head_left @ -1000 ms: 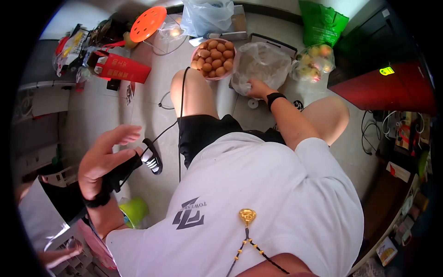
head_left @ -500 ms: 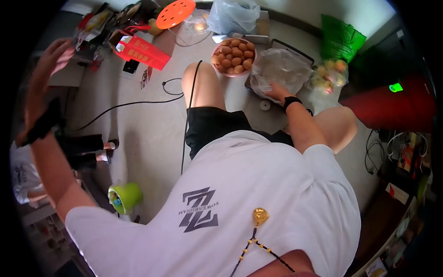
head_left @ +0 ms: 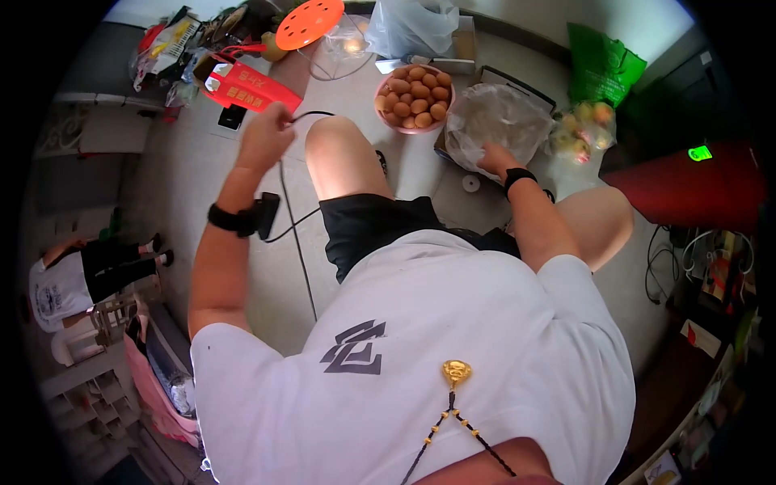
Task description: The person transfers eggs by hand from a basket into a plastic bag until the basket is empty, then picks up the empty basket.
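Note:
My left hand (head_left: 267,139) is raised in front of my left knee, its fingers closed around a thin black cable (head_left: 299,259). The cable loops toward the knee and also runs down beside my thigh. My right hand (head_left: 496,159) is at the near edge of a clear plastic bag (head_left: 489,121), fingers curled on it; the fingertips are partly hidden. That bag lines a shallow dark-edged box (head_left: 517,81) on the floor. Left of the box sits a pink basin (head_left: 412,129) heaped with brown eggs (head_left: 419,90).
A bag of fruit (head_left: 584,133) and a green bag (head_left: 605,65) stand right of the box. A red carton (head_left: 250,87), black phone (head_left: 232,117) and orange stool (head_left: 310,23) lie ahead left. A white roll (head_left: 471,183) is near my right hand. Another person (head_left: 69,283) stands far left.
My left hand has swung in from the far left, fingers now closed on the cable, which has come off my left knee. My right hand stays at the plastic bag.

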A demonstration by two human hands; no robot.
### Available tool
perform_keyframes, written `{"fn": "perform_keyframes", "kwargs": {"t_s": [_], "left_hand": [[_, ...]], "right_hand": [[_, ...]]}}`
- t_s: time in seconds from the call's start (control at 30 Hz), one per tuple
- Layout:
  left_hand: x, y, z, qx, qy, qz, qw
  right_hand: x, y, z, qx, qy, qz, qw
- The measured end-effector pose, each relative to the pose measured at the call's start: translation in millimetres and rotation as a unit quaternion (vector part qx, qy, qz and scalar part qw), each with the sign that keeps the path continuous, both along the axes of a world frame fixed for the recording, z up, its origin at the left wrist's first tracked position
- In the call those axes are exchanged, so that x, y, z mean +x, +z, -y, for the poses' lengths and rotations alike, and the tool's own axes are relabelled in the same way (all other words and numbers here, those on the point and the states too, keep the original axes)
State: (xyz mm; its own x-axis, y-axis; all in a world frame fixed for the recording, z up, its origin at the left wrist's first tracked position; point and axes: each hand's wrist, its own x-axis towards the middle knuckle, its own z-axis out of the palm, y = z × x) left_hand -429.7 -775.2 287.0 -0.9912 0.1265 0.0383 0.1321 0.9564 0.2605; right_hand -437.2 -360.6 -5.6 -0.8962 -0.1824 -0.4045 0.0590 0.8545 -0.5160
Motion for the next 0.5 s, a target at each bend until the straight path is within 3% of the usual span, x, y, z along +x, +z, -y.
{"fn": "perform_keyframes", "kwargs": {"t_s": [0.03,0.1,0.13,0.2,0.23,0.3,0.4,0.47,0.5], "left_hand": [[-2.0,10.6,9.5,-0.030,0.011,-0.017,0.999],[9.1,25.7,26.9,-0.195,0.018,-0.002,0.981],[14.2,22.9,43.5,-0.194,0.016,-0.002,0.981],[27.2,8.9,72.6,-0.235,-0.019,0.176,0.956],[38.2,11.4,63.8,-0.234,-0.019,0.176,0.956],[55.6,15.7,34.9,-0.130,-0.088,0.168,0.973],[61.9,36.4,-40.9,-0.036,-0.043,0.182,0.982],[57.1,19.0,-68.6,0.207,-0.156,0.152,0.954],[57.0,18.7,-91.7,0.180,-0.152,0.156,0.959]], "right_hand": [[-2.1,-0.9,-0.6,0.023,0.001,0.013,1.000],[-6.6,-7.8,1.8,0.030,0.007,0.011,0.999],[-7.0,-11.0,2.5,0.036,0.017,0.008,0.999],[-5.7,-8.1,2.8,0.029,0.015,0.007,0.999],[-4.9,-5.7,3.8,0.021,0.014,0.005,1.000],[1.3,0.3,5.6,-0.008,0.000,-0.007,1.000],[1.2,-7.9,5.4,-0.032,-0.002,-0.033,0.999],[0.6,-8.0,5.1,-0.031,0.012,-0.046,0.998],[1.4,-0.8,5.7,-0.025,-0.023,-0.033,0.999]]}}
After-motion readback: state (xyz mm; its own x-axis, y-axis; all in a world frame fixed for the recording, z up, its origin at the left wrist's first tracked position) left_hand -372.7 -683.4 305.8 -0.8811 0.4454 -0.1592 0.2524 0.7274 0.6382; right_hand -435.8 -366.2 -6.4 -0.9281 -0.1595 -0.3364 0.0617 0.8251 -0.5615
